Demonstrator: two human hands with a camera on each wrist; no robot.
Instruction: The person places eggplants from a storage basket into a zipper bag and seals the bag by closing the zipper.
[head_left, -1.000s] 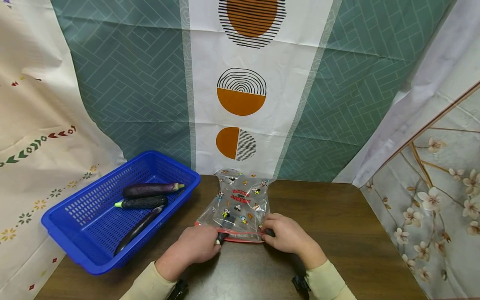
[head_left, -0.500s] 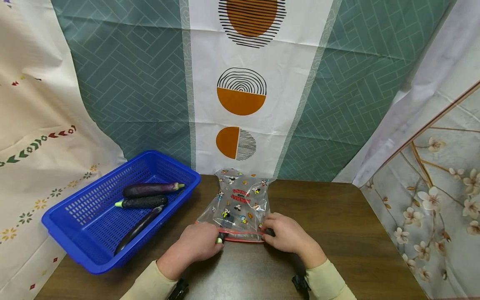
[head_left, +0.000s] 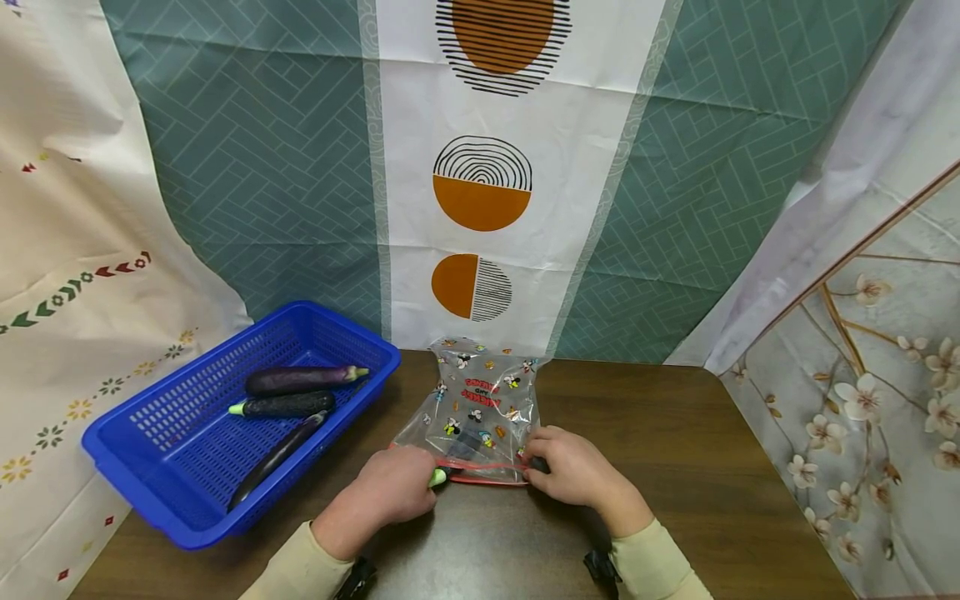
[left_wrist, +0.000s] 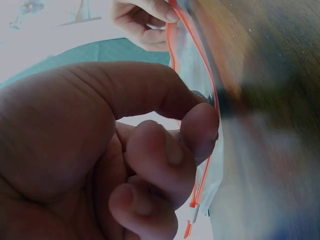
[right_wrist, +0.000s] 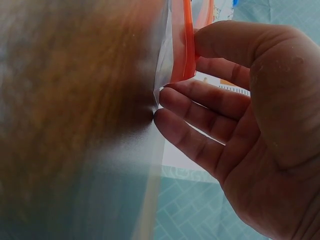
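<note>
- Bag: clear, cartoon-printed, red-edged
- Basket, left of frame: plain blue
- Tabletop: brown wood grain
- Backdrop, upper middle: green, white, orange circles

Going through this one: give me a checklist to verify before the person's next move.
1. Mouth of the clear bag parted: ok, gap between the red rim strips.
2. Right hand on the bag: ok, pinches the rim near its end.
3. Left hand grip: cannot tell; fingers curl at the rim, contact hidden.
4. Green-tipped vegetable fully inside: not ok, tip shows at the mouth.
5. Blue basket apart from the bag: ok.
</note>
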